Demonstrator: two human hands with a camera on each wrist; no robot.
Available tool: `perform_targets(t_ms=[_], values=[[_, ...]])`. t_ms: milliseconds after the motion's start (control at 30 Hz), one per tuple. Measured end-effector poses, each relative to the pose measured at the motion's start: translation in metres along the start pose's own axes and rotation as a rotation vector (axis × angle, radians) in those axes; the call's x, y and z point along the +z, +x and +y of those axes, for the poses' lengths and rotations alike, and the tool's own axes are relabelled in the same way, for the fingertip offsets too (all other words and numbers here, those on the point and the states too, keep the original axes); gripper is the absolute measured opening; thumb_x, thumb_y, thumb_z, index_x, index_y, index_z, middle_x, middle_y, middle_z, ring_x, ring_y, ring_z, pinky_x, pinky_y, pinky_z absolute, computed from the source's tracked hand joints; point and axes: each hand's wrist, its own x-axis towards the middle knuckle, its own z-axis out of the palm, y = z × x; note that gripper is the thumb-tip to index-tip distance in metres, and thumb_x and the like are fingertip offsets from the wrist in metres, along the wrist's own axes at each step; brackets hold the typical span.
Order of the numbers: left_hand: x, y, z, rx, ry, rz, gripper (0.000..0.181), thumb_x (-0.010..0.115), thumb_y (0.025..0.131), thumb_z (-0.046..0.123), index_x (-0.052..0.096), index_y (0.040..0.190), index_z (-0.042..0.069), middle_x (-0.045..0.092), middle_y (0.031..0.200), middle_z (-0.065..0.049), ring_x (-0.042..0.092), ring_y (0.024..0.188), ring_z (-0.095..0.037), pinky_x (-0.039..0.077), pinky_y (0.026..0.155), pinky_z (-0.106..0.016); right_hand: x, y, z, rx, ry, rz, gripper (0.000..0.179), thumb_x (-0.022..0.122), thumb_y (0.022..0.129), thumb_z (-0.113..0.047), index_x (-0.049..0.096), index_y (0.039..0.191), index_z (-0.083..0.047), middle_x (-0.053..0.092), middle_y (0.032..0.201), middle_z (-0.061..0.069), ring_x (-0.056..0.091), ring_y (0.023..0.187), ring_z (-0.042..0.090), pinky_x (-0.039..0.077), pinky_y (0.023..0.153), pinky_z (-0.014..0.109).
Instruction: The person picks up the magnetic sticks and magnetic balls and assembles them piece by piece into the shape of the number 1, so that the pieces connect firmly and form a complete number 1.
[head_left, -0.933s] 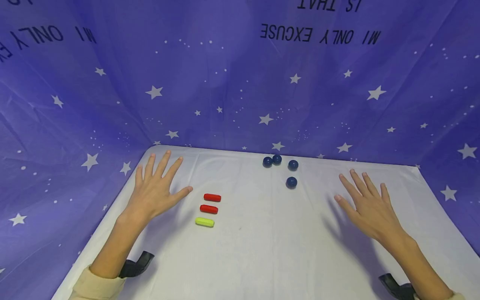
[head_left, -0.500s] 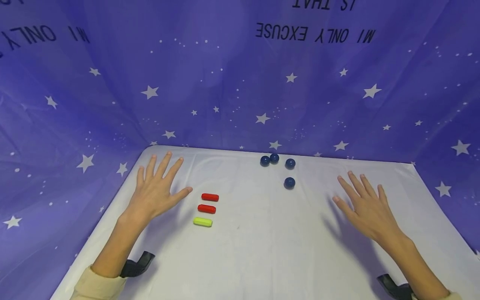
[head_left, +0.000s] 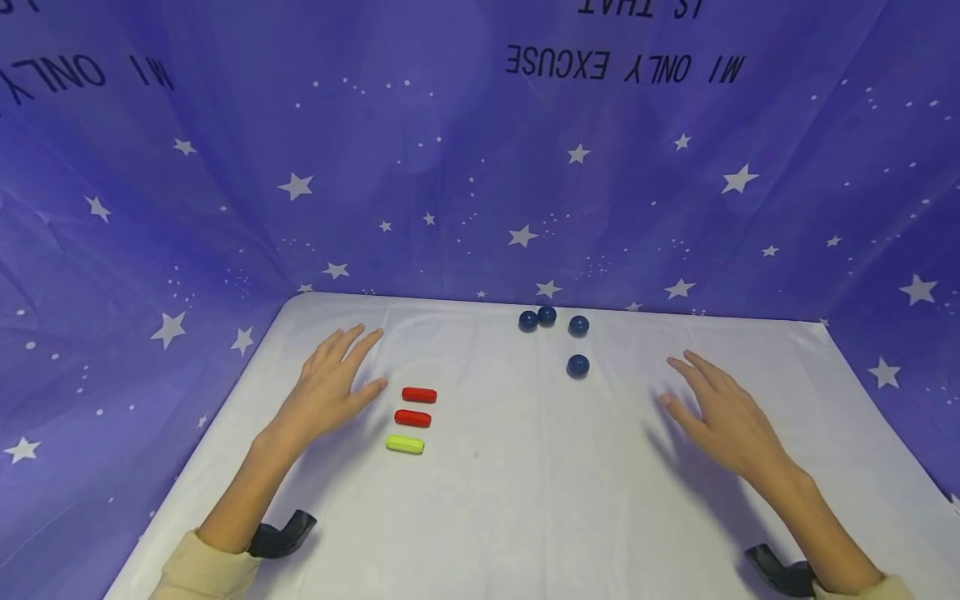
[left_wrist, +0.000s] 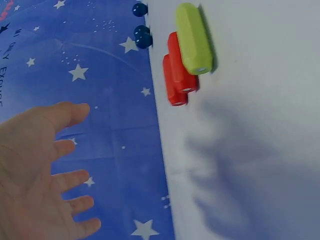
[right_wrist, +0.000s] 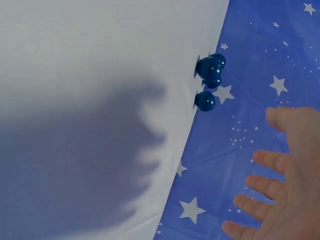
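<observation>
Left hand point(head_left: 322, 396), right hand point(head_left: 727, 421) tilted | empty, loosely spread | sticks point(head_left: 412, 418) right of left hand, axes toward tabletop's point(head_left: 487, 517) left edge

Left grip point(left_wrist: 32, 172) apart from red sticks point(left_wrist: 182, 77) and yellow-green stick point(left_wrist: 193, 40)

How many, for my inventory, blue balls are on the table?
4. On the table, near its far edge: left ball, middle ball close beside it, right ball. The fourth ball lies farther from that edge. None looks hidden.
</observation>
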Motion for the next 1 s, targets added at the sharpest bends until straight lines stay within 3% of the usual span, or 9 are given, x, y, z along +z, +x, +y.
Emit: perform_targets(t_ms=[233,433,567,800,1000], values=[[0.014,0.005,-0.005,0.014,-0.155,0.007,0.059,0.067,0.096,0.021,0.044,0.148,0.006,0.05,0.143,-0.019,0.042,0.131,-0.04,0.032,0.107,-0.059,0.008,0.003,0.004,0.038,0.127,0.0,0.049,0.06,0.101,-0.034,0.053,0.137,-0.003,0.043,0.146,0.026,0.04,0.13,0.051,0.032,0.096,0.07],[0.029,0.013,-0.01,0.071,-0.268,0.011,0.05,0.07,0.094,0.01,0.053,0.139,0.0,0.062,0.126,-0.021,0.057,0.118,-0.037,0.042,0.1,-0.055,0.019,0.007,0.007,0.03,0.242,-0.002,0.041,0.065,0.099,-0.024,0.057,0.133,-0.002,0.051,0.14,0.022,0.044,0.129,0.045,0.039,0.097,0.061],[0.037,0.017,-0.013,0.05,-0.346,-0.03,0.043,0.07,0.093,0.006,0.058,0.134,-0.002,0.064,0.126,-0.018,0.06,0.114,-0.036,0.047,0.096,-0.054,0.026,0.011,0.009,0.032,0.327,-0.016,0.04,0.067,0.098,-0.018,0.058,0.132,0.0,0.055,0.136,0.022,0.049,0.125,0.042,0.046,0.094,0.056],[0.053,0.021,-0.018,-0.004,-0.486,-0.119,0.037,0.068,0.092,0.003,0.063,0.129,-0.001,0.064,0.128,-0.015,0.059,0.117,-0.036,0.046,0.098,-0.053,0.037,0.019,0.011,0.109,0.483,-0.071,0.042,0.067,0.098,-0.022,0.057,0.132,0.002,0.055,0.136,0.022,0.051,0.125,0.042,0.045,0.098,0.052],[0.061,0.024,-0.022,-0.028,-0.53,-0.179,0.037,0.071,0.092,0.009,0.065,0.128,0.002,0.065,0.127,-0.014,0.061,0.116,-0.034,0.045,0.1,-0.052,0.046,0.025,0.01,0.136,0.577,-0.1,0.043,0.068,0.097,-0.018,0.057,0.132,0.004,0.056,0.134,0.024,0.052,0.125,0.042,0.045,0.099,0.048]])
